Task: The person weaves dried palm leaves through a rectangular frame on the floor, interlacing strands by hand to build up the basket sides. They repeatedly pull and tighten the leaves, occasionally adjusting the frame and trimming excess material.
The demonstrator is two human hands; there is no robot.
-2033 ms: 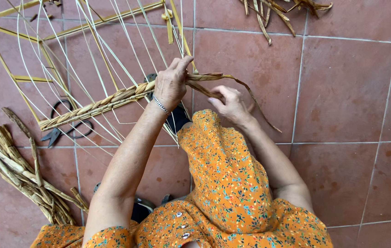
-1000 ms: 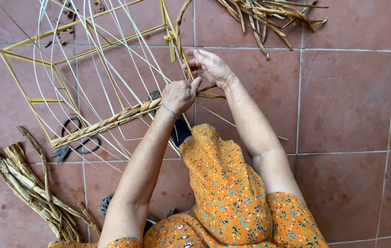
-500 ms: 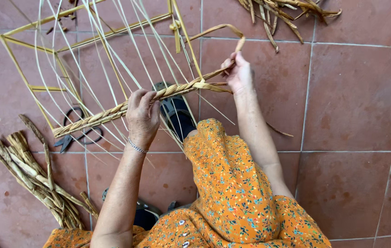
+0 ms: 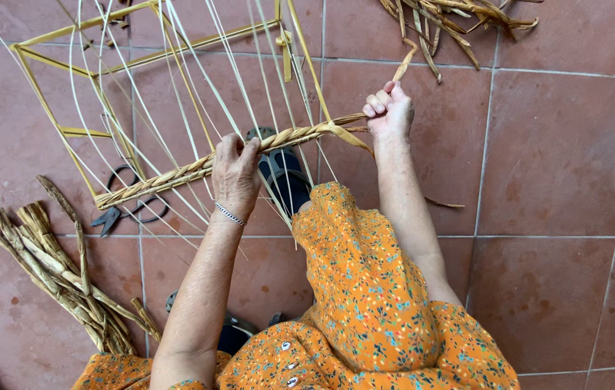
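Observation:
A yellow cane frame point(image 4: 55, 61) with many thin pale ribs lies on the tiled floor in front of me. A twisted straw-coloured braid point(image 4: 177, 173) runs across its near side. My left hand point(image 4: 235, 173) presses down on the braid near its middle, fingers curled over it. My right hand point(image 4: 390, 108) is closed on the loose end of the weaving strand point(image 4: 405, 63) at the frame's right corner, pulling it up and to the right. A dark sandal point(image 4: 286, 170) on my foot rests under the ribs.
A bundle of dried fibre strands point(image 4: 55, 267) lies on the floor at the left. Another bundle point(image 4: 452, 22) lies at the top right. Black scissors point(image 4: 131, 209) rest beneath the frame's near left corner. My orange patterned dress point(image 4: 365, 289) covers my knees.
My left hand slid left along the braid. My right hand moved right and up, drawing the strand taut past the frame's corner.

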